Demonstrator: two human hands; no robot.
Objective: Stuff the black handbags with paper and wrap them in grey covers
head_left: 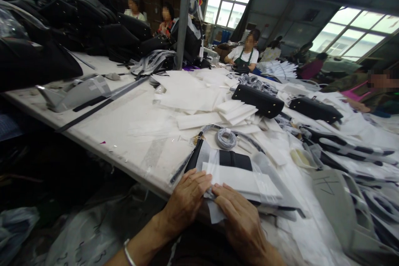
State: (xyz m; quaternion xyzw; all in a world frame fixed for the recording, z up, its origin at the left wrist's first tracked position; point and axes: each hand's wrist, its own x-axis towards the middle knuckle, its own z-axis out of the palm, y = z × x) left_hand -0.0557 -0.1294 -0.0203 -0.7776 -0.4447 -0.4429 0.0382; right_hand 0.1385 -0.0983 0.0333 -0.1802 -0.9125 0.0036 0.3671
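Observation:
A black handbag [235, 159] lies at the table's near edge, partly covered by a white foam sheet [240, 181] and clear film. Its wrapped handle [249, 139] arches out on the far side, with a coiled strap [226, 138] in plastic beside it. My left hand [190, 195] presses its bent fingers onto the left end of the foam and wrapping. Close beside it, my right hand [238, 208] has its fingers curled over the wrapping's near edge. What the fingertips pinch is partly hidden. Thin wrapping [216, 213] hangs below, between the hands.
White foam sheets [190, 91] cover the table's middle. Two black bags [258, 100] lie beyond, and wrapped bags [352, 145] are piled at the right near a grey form [339, 199]. A metal post [183, 20] rises behind. Several people sit farther back.

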